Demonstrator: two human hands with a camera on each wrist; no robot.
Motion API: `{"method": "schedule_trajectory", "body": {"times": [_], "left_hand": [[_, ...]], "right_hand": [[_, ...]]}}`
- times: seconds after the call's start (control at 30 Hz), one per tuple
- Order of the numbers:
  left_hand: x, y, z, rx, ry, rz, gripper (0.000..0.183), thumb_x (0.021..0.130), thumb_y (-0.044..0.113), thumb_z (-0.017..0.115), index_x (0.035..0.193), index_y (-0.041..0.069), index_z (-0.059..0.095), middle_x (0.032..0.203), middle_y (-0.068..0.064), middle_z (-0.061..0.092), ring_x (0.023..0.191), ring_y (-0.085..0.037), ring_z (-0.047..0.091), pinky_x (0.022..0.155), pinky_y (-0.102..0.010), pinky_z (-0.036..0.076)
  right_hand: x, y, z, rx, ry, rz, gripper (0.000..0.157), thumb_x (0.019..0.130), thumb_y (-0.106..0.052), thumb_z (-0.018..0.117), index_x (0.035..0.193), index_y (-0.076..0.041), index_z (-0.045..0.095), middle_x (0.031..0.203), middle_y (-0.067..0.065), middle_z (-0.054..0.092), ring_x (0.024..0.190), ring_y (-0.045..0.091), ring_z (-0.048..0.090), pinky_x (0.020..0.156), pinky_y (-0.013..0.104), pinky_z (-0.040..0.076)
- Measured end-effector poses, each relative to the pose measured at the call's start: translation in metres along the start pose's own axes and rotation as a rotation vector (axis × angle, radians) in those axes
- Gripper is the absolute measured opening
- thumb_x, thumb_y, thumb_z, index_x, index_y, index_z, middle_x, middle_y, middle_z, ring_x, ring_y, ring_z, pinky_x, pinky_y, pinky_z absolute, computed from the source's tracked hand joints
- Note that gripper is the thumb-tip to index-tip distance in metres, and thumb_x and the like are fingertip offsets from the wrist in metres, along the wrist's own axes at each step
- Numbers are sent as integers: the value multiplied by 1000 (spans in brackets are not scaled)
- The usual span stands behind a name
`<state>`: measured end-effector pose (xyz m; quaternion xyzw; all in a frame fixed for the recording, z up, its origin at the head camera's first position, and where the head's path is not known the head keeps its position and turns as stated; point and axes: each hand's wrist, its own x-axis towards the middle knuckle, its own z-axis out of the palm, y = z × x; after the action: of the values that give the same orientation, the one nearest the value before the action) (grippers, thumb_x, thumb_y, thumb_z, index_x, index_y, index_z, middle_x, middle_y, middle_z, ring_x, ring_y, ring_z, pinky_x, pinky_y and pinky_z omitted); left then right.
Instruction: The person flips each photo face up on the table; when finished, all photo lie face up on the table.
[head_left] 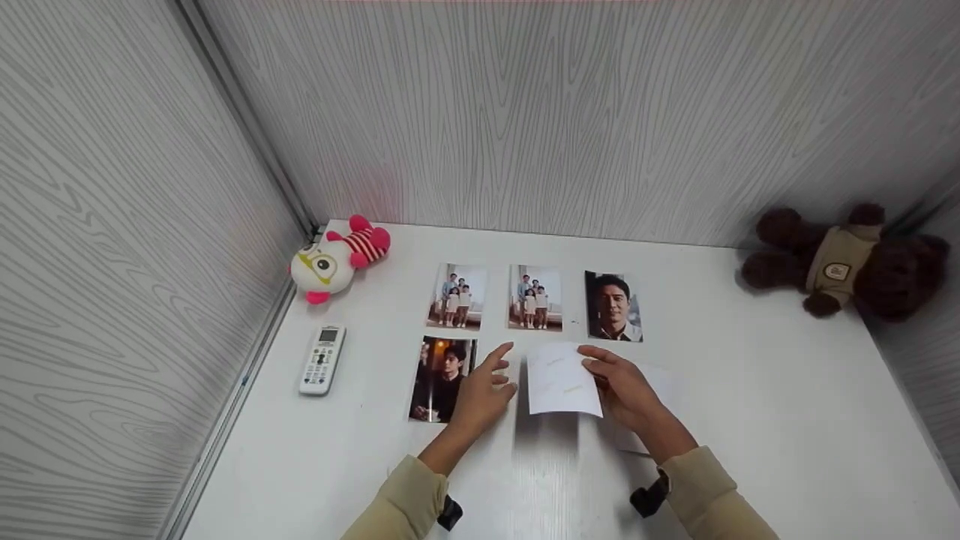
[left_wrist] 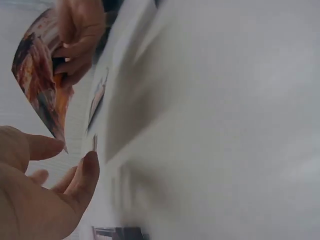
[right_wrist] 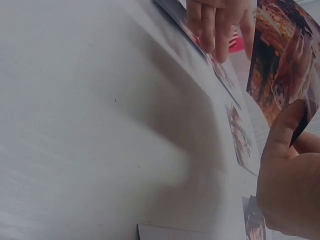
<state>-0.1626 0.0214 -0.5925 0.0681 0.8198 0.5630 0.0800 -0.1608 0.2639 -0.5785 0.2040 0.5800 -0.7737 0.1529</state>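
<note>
Right fingers pinch one print near four face-up photos.

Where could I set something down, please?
Bare tabletop lies in front of the remote control and between the white sheet and brown teddy bear. It's crowded around the left hand, right hand, held photo and four flat photos.

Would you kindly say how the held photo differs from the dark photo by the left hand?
The held photo is raised and curved; the dark photo lies flat. The held photo shows the head camera its white back; the dark photo, its picture. Both are printed.
</note>
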Motion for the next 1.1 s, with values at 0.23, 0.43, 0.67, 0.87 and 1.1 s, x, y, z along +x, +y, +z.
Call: {"method": "schedule_trajectory", "body": {"times": [0.23,0.43,0.67,0.87,1.1], "left_hand": [[0,2,1,124,69,260,31,93,7,70,121,19,76,129,-8,71,122,-25,67,89,-41,61],[2,4,1,202,142,312,18,93,16,73,107,23,82,112,2,78,108,-18,73,91,-38,59],[5,6,0,177,166,255,18,92,20,75,109,19,81,106,0,79,90,-16,74,74,-30,58],[9,8,0,-24,114,86,22,95,21,72,111,8,79,109,-11,78,93,-20,75,80,-35,61],[12,11,-2,-344,29,-84,32,99,16,66,126,0,69,116,-20,74,89,-22,74,78,-43,63]], "right_hand": [[2,-1,6,-8,6,39,39,104,-12,56,142,-6,54,112,3,66,94,13,65,74,26,57],[-1,-2,2,-44,-23,21,45,104,-16,56,146,-1,49,120,4,65,96,10,65,77,23,57],[-5,-5,-8,-88,-44,4,43,105,-22,56,142,0,50,121,13,66,90,14,73,75,23,61],[-5,-8,-7,-195,-32,-26,50,106,-31,55,144,0,51,120,10,64,92,16,72,78,26,61],[-2,-9,-2,-382,57,-84,46,100,-37,65,130,-3,67,111,9,70,81,16,68,73,28,60]]}}
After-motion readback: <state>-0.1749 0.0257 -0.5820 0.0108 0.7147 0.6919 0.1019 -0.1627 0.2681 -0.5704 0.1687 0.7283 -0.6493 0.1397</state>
